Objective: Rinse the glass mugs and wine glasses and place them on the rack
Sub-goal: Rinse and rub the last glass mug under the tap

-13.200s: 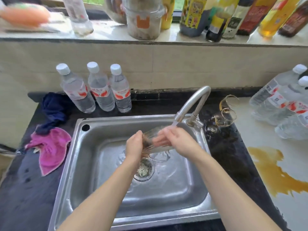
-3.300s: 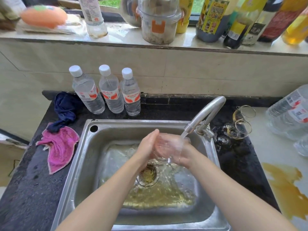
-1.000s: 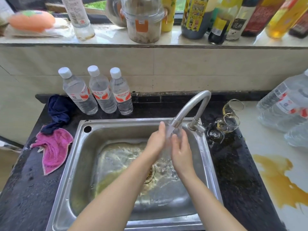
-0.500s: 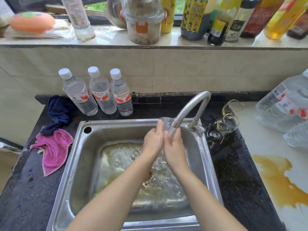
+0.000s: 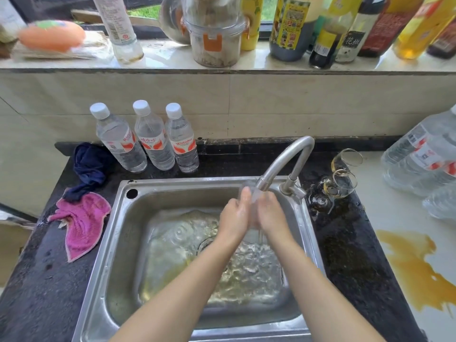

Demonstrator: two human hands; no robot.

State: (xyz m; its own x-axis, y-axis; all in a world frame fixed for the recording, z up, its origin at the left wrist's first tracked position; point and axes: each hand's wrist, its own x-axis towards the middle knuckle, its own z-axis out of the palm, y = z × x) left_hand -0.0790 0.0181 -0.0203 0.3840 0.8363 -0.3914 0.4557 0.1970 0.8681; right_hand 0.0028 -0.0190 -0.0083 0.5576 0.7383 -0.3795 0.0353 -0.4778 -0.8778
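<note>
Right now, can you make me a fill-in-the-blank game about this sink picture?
1. Both hands hold a clear glass under the ____.
2. The pink cloth lies on the counter to the ____ of the sink.
3. ____ water bottles stand in a row behind the sink.
4. The spill on the pale counter is ____ in colour.

Missing words: faucet; left; three; yellow-orange

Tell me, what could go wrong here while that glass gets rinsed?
The glass is wet and pressed between the left hand and right hand right under the metal faucet; it might slip or knock the spout. The two wine glasses lying tipped beside the sink could roll if bumped.
</note>
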